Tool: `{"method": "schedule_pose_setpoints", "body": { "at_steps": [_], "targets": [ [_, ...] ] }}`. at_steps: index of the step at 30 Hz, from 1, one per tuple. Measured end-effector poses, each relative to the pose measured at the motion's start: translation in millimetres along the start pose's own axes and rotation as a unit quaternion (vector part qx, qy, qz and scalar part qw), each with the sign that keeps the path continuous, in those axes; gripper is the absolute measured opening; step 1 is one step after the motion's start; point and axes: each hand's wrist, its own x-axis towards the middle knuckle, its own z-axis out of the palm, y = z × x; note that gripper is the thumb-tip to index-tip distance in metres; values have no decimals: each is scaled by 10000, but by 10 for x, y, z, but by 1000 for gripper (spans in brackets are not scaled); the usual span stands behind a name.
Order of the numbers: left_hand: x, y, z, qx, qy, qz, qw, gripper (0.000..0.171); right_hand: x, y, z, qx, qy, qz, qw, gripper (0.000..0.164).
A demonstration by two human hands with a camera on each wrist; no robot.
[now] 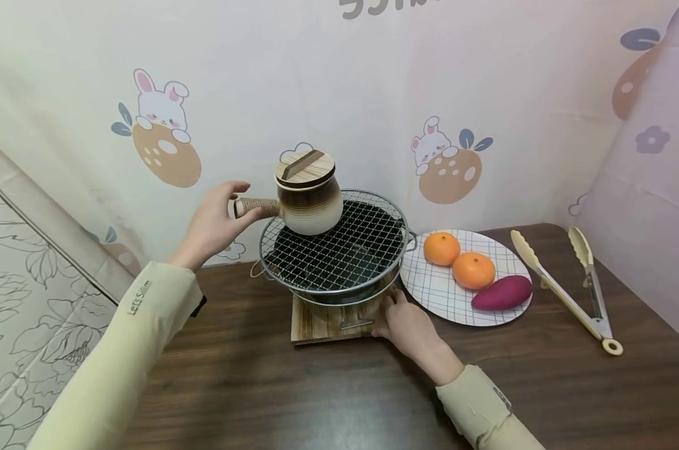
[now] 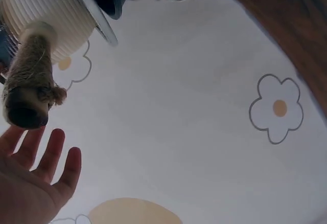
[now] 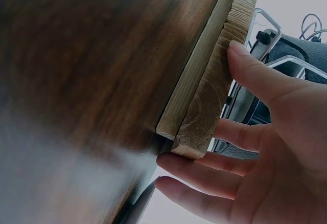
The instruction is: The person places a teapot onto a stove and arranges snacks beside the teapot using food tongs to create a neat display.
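Note:
A side-handled pot [image 1: 312,212], brown fading to cream, sits on the round wire grill rack [image 1: 345,253] with a wooden lid [image 1: 305,169] on top. My left hand [image 1: 218,219] is at its twine-wrapped handle [image 1: 262,207], thumb beside it. In the left wrist view, the fingers [image 2: 51,155] spread loosely just below the handle end. Under the grill's wire stand lies a wooden board [image 1: 322,322]. My right hand [image 1: 409,325] holds the board's near right corner. The right wrist view shows the thumb against the board's edge [image 3: 204,101] and fingers round its corner.
Right of the grill, a checked plate [image 1: 429,300] bears two oranges [image 1: 473,270] and a purple sweet potato [image 1: 502,293]. Spread tongs [image 1: 575,306] lie farther right on the dark wooden table [image 1: 249,381]. A printed curtain [image 1: 350,94] hangs close behind.

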Motion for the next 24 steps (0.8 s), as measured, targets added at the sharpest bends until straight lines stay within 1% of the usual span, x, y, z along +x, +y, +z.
{"method": "schedule_pose_setpoints", "body": {
  "at_steps": [4, 7, 10, 14, 18, 21, 24],
  "targets": [
    [-158, -56, -7, -126, 315, 53, 9994, 56, 2, 3, -16, -49, 15, -3, 10000, 67],
    [-298, -148, 39, -145, 519, 109, 9985, 55, 3, 7, -27, -12, -30, 38, 10000, 67],
    [-456, -273, 113, -158, 597, 1, 9981, 55, 2, 9, -33, 71, -110, 85, 9999, 67],
    [-656, -430, 214, -207, 493, -356, 9979, 55, 2, 10, -30, 100, -156, 97, 9998, 67],
    [-830, -546, 312, -205, 231, -765, 9966, 57, 0, 11, -26, 106, -142, 110, 9998, 67],
    [-936, -617, 400, -168, 48, -972, 9951, 57, -2, 7, -26, 140, -152, 109, 9997, 66],
    [-1012, -671, 497, -173, -98, -1083, 9939, 57, 0, 1, -27, 152, -143, 73, 9998, 66]
  ]
}}
